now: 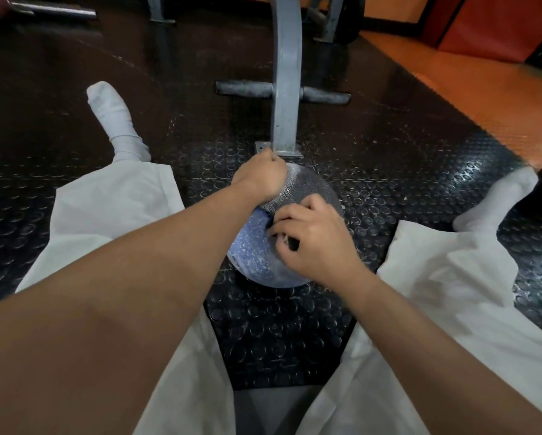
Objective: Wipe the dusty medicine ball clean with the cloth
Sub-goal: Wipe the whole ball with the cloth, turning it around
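Observation:
The medicine ball (254, 255) lies on the floor between my spread legs. Its near side is blue with pale dust; its far side is darker grey. My left hand (260, 177) sits on the ball's far top, fingers curled over it and holding it still. My right hand (313, 240) presses on the ball's near right side, with its curled fingers pinching a dark cloth (292, 244). Only small bits of the cloth show under the fingers.
A grey metal machine post (287, 89) with a crossbar (244, 88) stands bolted just behind the ball. My legs in white trousers (112, 208) and white socks flank it on the black studded rubber mat (279, 334). Orange flooring (470, 89) runs along the right; a barbell (53, 11) lies far left.

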`<state>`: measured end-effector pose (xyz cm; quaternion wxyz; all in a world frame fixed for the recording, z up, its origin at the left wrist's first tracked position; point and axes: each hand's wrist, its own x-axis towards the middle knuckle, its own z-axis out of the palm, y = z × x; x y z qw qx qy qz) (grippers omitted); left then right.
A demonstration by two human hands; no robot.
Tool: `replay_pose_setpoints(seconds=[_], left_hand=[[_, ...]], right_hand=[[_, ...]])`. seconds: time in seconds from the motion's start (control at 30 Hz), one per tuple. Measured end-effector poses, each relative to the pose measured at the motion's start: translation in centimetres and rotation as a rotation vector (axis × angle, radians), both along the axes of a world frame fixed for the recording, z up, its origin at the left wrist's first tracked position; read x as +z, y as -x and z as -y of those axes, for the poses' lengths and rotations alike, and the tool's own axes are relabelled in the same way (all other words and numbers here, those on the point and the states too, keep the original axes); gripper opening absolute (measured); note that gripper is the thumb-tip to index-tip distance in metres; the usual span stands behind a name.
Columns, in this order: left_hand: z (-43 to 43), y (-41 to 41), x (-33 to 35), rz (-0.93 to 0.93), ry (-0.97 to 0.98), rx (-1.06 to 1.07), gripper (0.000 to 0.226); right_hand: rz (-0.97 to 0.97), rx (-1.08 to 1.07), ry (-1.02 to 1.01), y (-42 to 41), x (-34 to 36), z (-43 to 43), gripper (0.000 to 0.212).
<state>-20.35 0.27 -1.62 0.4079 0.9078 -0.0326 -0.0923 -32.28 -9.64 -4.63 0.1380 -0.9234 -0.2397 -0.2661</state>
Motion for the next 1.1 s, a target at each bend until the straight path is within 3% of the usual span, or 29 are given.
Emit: replay_pose_setpoints(seconds=[0.07,0.2,0.27,0.33,0.47,0.53,0.7,0.83,0.9,1.0,1.1], left_hand=[[0.1,0.3,0.0,0.035,-0.013,-0.008,0.036],[0.3,0.5,-0.1,0.048,-0.053,-0.012,0.035],[0.3,0.5,-0.1,0.055,-0.059,-0.021,0.035],[0.0,0.5,0.0,0.067,-0.07,-0.031,0.032],[-0.7,0.4,-0.1,0.085,-0.042,-0.074,0.019],[-0.8,0.6,-0.2,0.09,-0.033,-0.104,0.019],[-0.6,1.1,-0.3,0.11,-0.025,-0.116,0.022],[-0.7,1.7,-0.5,0.154,-0.014,-0.114,0.022],[-0.9,1.9,-0.6,0.168,-0.003,-0.113,0.02],[-1.7,2.2,-0.8,0.15,0.061,-0.112,0.019],[-3.1,2.2,-1.3,0.099,0.168,-0.091,0.023]], right_hand=[[-0.031,-0.022,-0.069,-0.8,0.8,0.7,0.027],[-0.169,-0.292,-0.436,-3.2,2.4,2.2,0.02],[-0.193,-0.363,-0.507,-3.5,2.3,2.3,0.021],[-0.195,-0.331,-0.51,-2.7,1.8,1.8,0.021],[-0.116,-0.068,-0.385,-0.2,0.7,1.5,0.02],[-0.169,-0.026,-0.431,-0.2,0.8,2.5,0.019],[-0.333,-0.391,-0.896,-1.3,0.1,5.8,0.032],[-0.49,-0.547,-1.249,-2.6,0.2,5.5,0.023],[-0.414,-0.525,-1.2,-3.1,0.8,4.0,0.024],[-0.291,-0.46,-0.895,-3.3,1.4,2.1,0.026],[-0.308,-0.347,-0.769,-2.7,1.4,1.8,0.022]])
